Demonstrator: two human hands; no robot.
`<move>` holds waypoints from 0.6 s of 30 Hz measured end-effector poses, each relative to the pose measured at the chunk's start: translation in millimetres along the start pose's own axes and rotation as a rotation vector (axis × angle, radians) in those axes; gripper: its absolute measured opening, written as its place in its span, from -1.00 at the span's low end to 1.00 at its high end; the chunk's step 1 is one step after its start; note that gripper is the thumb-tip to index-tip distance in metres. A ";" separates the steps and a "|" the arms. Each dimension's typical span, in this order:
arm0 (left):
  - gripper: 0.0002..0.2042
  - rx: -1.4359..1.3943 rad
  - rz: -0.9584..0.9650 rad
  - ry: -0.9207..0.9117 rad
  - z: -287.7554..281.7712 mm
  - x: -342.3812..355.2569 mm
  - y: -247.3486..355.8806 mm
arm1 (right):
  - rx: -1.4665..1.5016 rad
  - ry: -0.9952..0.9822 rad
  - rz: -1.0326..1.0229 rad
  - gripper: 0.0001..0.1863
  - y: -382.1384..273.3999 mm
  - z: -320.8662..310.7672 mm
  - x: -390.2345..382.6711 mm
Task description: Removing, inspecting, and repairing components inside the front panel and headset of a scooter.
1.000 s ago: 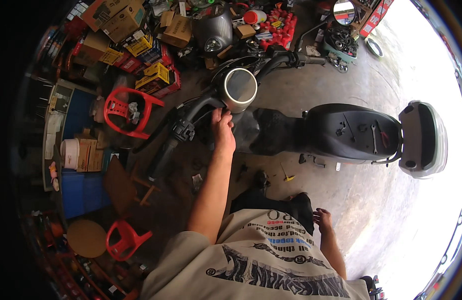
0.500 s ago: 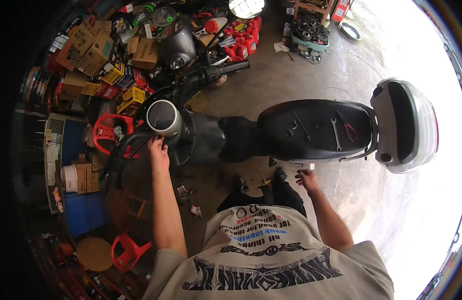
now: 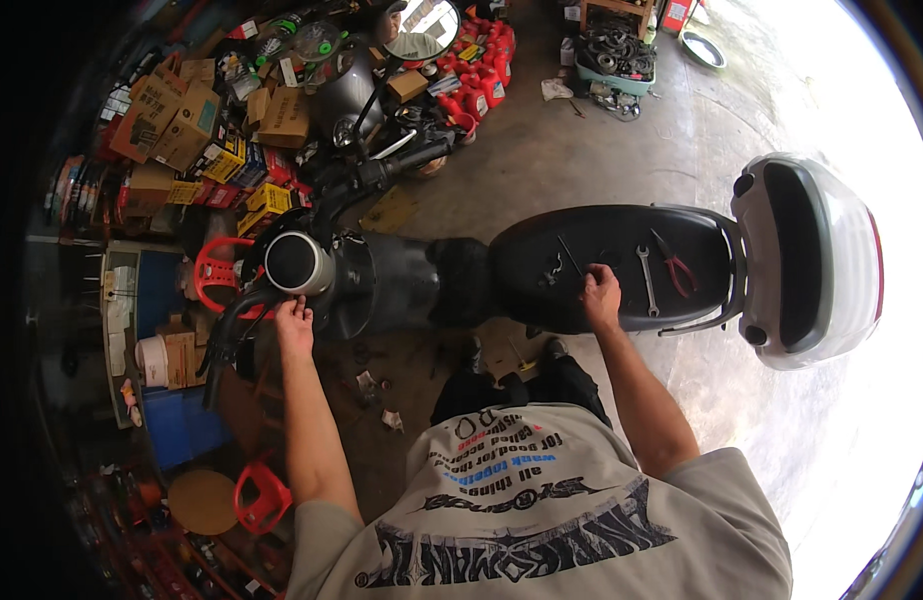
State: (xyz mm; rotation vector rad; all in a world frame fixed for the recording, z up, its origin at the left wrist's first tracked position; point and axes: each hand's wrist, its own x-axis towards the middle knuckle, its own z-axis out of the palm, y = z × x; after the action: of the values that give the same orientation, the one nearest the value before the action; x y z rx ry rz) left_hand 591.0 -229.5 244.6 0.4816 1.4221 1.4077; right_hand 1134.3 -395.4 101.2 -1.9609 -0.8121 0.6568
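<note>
At the scooter's front end, my left hand (image 3: 295,326) is by the lower edge of a round, pale-rimmed housing (image 3: 320,268) with a dark face. Its fingers are curled together, and whatever they may hold is too small to make out. My right hand (image 3: 603,298) is over the black seat (image 3: 527,250), fingers closed at the near end of a thin dark rod (image 3: 569,252). The hand hides that end. A small metal part (image 3: 554,268) lies left of the rod. Right of the hand are an open-ended wrench (image 3: 647,280) and red-handled pliers (image 3: 676,266).
A handlebar (image 3: 412,160) with a round mirror (image 3: 419,28) rises on the far side. Cardboard boxes (image 3: 187,120) and red bottles (image 3: 482,90) are piled at far left. Red plastic chairs (image 3: 262,497) stand at left. A light-grey rear box (image 3: 817,260) is behind the seat.
My right hand has moved from beside the scooter onto the seat, reaching the thin rod. My left hand stays by the round housing. The view has shifted slightly.
</note>
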 end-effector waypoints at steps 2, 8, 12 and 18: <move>-0.89 -0.041 0.001 0.009 -10.8 11.6 -0.2 | -0.002 0.057 0.008 -0.77 -0.7 -13.5 13.6; -0.85 -0.152 0.034 0.043 -25.7 11.6 -7.5 | -0.297 0.122 -0.108 -0.77 -23.6 -46.8 23.9; -0.68 -0.156 0.081 -0.048 -3.6 -4.2 -14.5 | -0.600 -0.061 -0.139 -0.67 -23.2 -47.7 24.7; -0.61 -0.080 0.101 -0.031 2.5 -28.2 -2.2 | -0.699 -0.074 -0.116 -0.68 -13.9 -43.4 24.8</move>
State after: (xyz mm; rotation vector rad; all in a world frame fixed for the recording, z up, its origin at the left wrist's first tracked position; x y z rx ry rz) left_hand 604.8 -252.6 253.8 0.5270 1.3272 1.5255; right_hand 1177.2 -394.2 130.4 -2.4868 -1.3186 0.4013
